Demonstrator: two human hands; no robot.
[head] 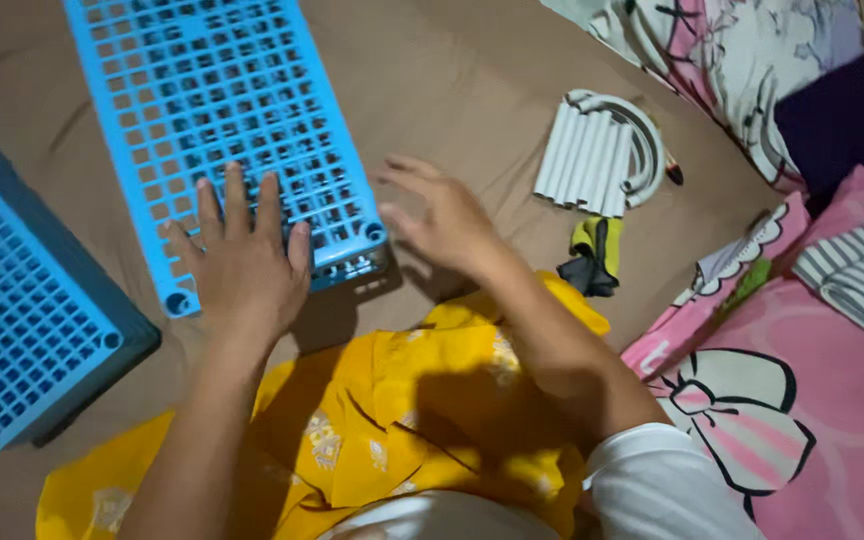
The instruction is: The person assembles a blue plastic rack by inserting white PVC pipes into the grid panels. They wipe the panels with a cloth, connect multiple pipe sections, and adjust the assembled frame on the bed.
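Nearest the camera lies a yellow cloth (392,420), spread over the person's lap and onto the brown bed (472,80). Just beyond it, the left hand (242,265) lies flat, fingers spread, pressing on the near end of a blue grid panel (212,120) that rests on the bed. The right hand (447,220) hovers open and empty just right of the panel's near corner, fingers loosely spread; it holds nothing.

A second blue panel (22,300) sits at the far left, apart from the first, apparently stacked on a dark base. Farther right are a small dark and yellow rag (592,255), then a bundle of white tubes (587,155) with curved white pieces (642,130) beside them. Pink bedding (782,390) runs along the right edge.

To handle the panel well, it seems wise to keep the left palm flat near the corner socket, so the grid does not slide on the soft bed, and to bring the right hand to the opposite corner for an even grip.
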